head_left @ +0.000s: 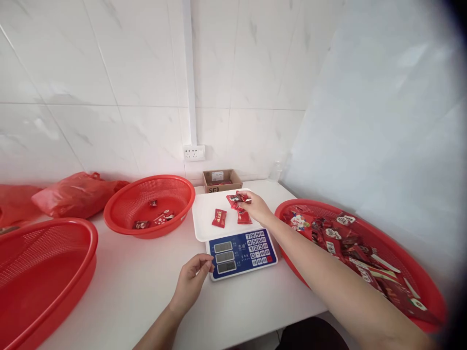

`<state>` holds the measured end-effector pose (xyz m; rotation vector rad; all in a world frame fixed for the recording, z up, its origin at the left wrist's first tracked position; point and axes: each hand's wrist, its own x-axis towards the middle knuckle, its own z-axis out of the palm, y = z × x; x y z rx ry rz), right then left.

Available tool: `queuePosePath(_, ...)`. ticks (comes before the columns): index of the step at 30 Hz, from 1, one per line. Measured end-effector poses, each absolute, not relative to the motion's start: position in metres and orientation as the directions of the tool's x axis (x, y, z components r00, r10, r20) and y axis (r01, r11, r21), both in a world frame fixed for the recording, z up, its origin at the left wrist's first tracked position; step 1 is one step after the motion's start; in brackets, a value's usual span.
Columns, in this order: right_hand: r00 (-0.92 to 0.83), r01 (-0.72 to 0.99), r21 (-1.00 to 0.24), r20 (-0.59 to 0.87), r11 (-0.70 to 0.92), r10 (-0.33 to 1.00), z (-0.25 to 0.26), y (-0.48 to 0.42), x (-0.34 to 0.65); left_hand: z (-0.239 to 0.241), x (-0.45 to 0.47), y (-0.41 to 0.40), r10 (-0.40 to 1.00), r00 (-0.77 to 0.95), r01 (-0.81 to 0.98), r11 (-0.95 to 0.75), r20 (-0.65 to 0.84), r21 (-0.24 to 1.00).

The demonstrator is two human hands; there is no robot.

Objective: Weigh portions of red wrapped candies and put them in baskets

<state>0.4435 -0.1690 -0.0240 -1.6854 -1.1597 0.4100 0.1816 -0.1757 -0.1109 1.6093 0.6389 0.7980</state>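
My right hand (255, 208) reaches over the white pan (202, 226) of a digital scale, its fingers closed on a small red-and-dark wrapped candy (233, 199). Part of that candy is hidden by the fingers. Just below it a red wrapped candy (244, 217) lies on the pan, and another red wrapped candy (219, 218) lies further left. My left hand (192, 279) is beside the blue display panel (242, 253) at the scale's left front corner. Its fingers are curled in with the thumb against them, and nothing shows in them.
To the right, a red basket (292, 206) holds many wrapped snacks. A red basket (120, 204) at left holds a few packets; a larger red basket (87, 243) stands nearer. Behind are a cardboard box (233, 184), a clear jar (275, 171) and a red plastic bag (76, 197).
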Motion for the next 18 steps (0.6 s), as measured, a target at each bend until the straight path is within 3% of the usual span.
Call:
queuePosePath(7,0.449,0.709,-0.683,0.244,-0.177,0.859,-0.01,-0.182,0.448,-0.111,0.185,-0.187,0.731,0.664,0.039,-0.241,0.155,0.97)
queuePosePath(14,0.47,0.804,-0.535,0.307,-0.259,0.827,0.008,-0.217,0.466,-0.11,0.185,-0.186,0.723,0.668,0.079,-0.304,0.177,0.949)
queuePosePath(18,0.526,0.837,-0.325,0.256,-0.44,0.811,0.023,-0.267,0.512,-0.111,0.186,-0.184,0.733,0.662,0.116,-0.307,0.157,0.945)
